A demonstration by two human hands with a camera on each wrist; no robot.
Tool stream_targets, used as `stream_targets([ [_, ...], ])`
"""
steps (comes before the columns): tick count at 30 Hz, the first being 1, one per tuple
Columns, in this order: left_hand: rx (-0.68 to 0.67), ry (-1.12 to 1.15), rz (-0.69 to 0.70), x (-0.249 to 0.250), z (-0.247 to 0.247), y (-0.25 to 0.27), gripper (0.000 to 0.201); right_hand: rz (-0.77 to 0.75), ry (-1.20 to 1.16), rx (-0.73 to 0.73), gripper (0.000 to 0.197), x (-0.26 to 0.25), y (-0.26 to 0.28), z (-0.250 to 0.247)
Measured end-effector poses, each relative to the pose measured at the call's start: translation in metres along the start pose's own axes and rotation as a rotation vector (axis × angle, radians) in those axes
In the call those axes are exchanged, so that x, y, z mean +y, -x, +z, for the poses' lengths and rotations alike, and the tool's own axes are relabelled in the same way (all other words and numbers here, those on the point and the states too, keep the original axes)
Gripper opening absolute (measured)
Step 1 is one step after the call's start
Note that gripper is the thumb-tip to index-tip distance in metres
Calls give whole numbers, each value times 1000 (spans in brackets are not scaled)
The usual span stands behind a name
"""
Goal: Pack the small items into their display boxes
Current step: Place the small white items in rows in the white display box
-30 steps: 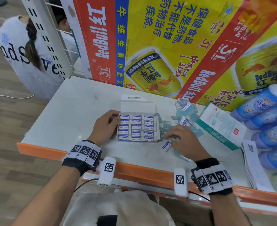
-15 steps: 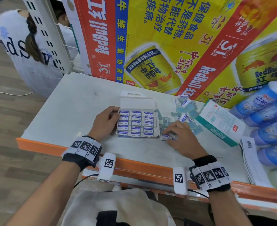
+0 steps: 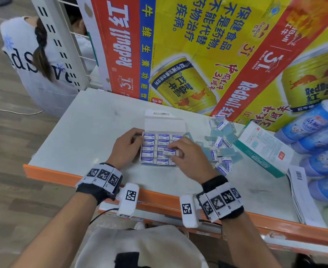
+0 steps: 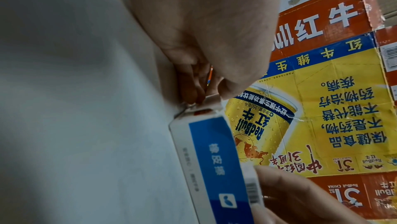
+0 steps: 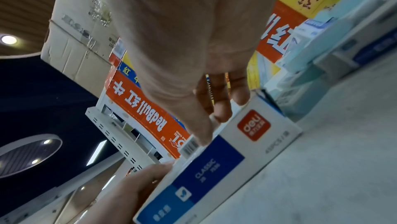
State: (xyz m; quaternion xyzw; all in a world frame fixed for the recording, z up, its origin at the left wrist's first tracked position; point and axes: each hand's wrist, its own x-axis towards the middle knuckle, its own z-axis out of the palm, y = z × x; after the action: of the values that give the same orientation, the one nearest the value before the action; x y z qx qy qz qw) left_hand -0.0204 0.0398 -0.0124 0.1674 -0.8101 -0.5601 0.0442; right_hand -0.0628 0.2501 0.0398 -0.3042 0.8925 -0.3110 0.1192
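Note:
An open white and blue display box lies on the white shelf top, its lid folded back, rows of erasers inside. My left hand grips the box's left far corner; its curled fingers press the corner flap of the box. My right hand hovers over the box's right half, pinching one eraser just above the rows. That eraser's barcode end shows under the thumb, above the box's front. Loose erasers lie piled right of the box.
A teal and white carton lies right of the pile, blue bottles beyond it. A large Red Bull carton stands along the shelf's back. The shelf's orange front edge runs below my wrists. A person in white crouches far left.
My right hand picked an eraser from beside the box's right edge and carried it left over the box. My left hand stayed on the box.

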Motion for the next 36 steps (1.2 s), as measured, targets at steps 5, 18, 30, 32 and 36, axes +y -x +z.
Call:
stream_targets([
  [5,4,10,-7,-1,1,1,19,18,38,-32,20,-1,-4,4],
  [18,11,7,1,-2,2,0,18,29,6,-23,7,0,-11,17],
  [30,4,8,12,2,0,1,21,144,-34,292,18,32,-8,-28],
  [32,2,14,4,3,0,2,21,212,42,345,28,46,-5,-43],
  [36,2,12,8,3,0,2,20,381,218,263,44,66,-3,-60],
])
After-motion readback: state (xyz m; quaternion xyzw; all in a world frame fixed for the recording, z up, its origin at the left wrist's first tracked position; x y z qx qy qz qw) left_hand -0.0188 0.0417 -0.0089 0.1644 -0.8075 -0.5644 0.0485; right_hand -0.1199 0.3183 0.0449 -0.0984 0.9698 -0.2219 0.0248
